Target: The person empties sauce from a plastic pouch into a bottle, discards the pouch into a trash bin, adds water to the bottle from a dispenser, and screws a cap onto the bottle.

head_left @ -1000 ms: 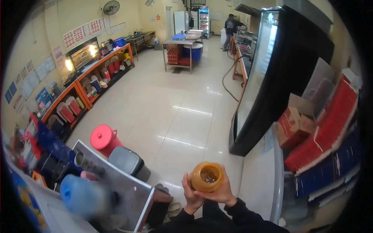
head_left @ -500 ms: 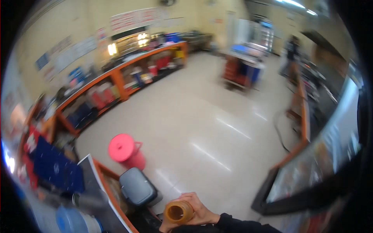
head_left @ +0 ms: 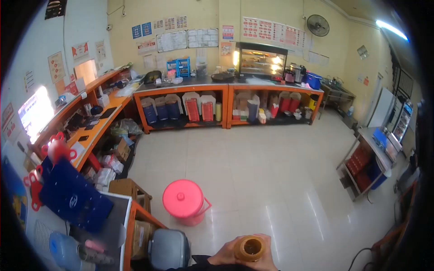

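Low in the head view, I carry an open-mouthed, orange-brown jar (head_left: pixel 250 257) between both hands. My left hand (head_left: pixel 226 253) wraps its left side, and my right hand (head_left: pixel 267 254) closes around its right side. The mouth faces up toward me and its inside looks dark; I cannot make out the contents. Below the rim, fingers hide much of the jar. A pink lidded bucket (head_left: pixel 183 198) stands on the floor ahead to the left, apart from my hands.
A grey-lidded bin (head_left: pixel 169 249) stands beside a left counter (head_left: pixel 118 198) bearing a water bottle (head_left: pixel 63 248). Orange-framed shelving (head_left: pixel 227 106) lines the back wall, with a lit food warmer (head_left: pixel 262 62) on top. A metal cart (head_left: pixel 361 158) stands right; a cable (head_left: pixel 361 253) trails nearby.
My view has swung left and steadied, so the back counter now lies straight ahead. The jar, still in both hands, appears further right in the picture.
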Demonstrator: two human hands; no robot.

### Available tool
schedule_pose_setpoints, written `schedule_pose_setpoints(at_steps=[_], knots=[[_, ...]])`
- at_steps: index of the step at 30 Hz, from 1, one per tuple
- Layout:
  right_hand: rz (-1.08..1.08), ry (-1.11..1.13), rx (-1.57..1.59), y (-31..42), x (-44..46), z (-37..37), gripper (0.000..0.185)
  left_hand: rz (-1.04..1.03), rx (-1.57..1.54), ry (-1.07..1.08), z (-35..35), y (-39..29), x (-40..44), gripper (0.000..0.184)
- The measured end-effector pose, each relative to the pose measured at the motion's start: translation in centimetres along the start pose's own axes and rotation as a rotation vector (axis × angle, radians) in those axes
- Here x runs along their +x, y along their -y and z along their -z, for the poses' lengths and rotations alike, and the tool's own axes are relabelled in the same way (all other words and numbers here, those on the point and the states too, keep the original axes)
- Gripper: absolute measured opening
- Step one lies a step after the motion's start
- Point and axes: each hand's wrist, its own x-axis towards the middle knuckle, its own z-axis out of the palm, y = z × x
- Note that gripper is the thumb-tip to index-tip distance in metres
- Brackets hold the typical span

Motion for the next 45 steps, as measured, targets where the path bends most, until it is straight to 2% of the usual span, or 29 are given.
schedule_pose_setpoints(at_steps=[3,6,9,13,16,20,22,25,28,31,35,37,38,41,42,43,45], knots=[[-0.004,-0.005,0.224,-5.7,8.8,1.6,0.08,0.132,-0.042,-0.043,2.2,2.6,8.8,0.075],[-0.033,0.164,0.17,-10.8,17.5,3.3,0.081,0.254,0.092,-0.143,5.2,6.2,16.1,0.071],[0.138,0.314,0.051,-14.6,28.0,4.4,0.084,0.186,-0.023,-0.322,8.9,9.1,23.0,0.072],[0.05,0.668,0.367,-15.9,42.5,3.4,0.09,0.299,0.065,-0.586,15.0,10.3,29.8,0.072],[0.231,0.879,0.275,-19.1,52.7,-0.3,0.089,0.378,0.114,-0.743,20.1,11.2,34.0,0.073],[0.298,1.128,0.28,-22.2,65.0,-6.5,0.093,0.467,0.169,-0.899,27.8,15.1,38.9,0.073],[0.313,1.155,0.312,-25.0,69.9,-10.7,0.093,0.503,0.188,-0.963,32.6,17.5,41.4,0.073],[0.296,1.159,0.31,-28.1,78.6,-15.9,0.097,0.522,0.213,-1.004,41.0,21.0,46.1,0.073],[0.204,1.157,0.277,-28.0,87.5,-18.0,0.103,0.485,0.248,-0.959,48.9,23.0,52.0,0.074],[0.214,1.012,0.249,-27.6,97.2,-18.7,0.104,0.384,0.315,-0.88,57.6,23.6,60.5,0.081],[-0.059,0.929,0.321,-30.4,108.8,-19.5,0.11,0.243,0.318,-0.862,68.7,27.0,70.7,0.084],[-0.099,0.826,0.303,-35.2,114.3,-21.0,0.101,0.192,0.292,-0.853,73.5,29.8,75.1,0.082],[-0.154,0.78,0.325,-37.3,116.8,-21.7,0.098,0.196,0.245,-0.888,75.5,28.8,77.9,0.081],[-0.268,0.669,0.382,-43.0,125.3,-24.4,0.083,0.259,0.326,-0.892,82.0,34.3,82.6,0.082],[-0.302,0.657,0.377,-45.1,128.5,-25.4,0.082,0.25,0.206,-0.957,83.8,35.3,84.5,0.067],[-0.33,0.641,0.383,-47.0,132.3,-26.9,0.08,0.243,0.236,-0.996,86.1,35.9,86.4,0.066],[-0.21,0.583,0.307,-49.0,140.6,-30.3,0.076,0.244,0.277,-1.09,89.5,35.6,89.7,0.065]])
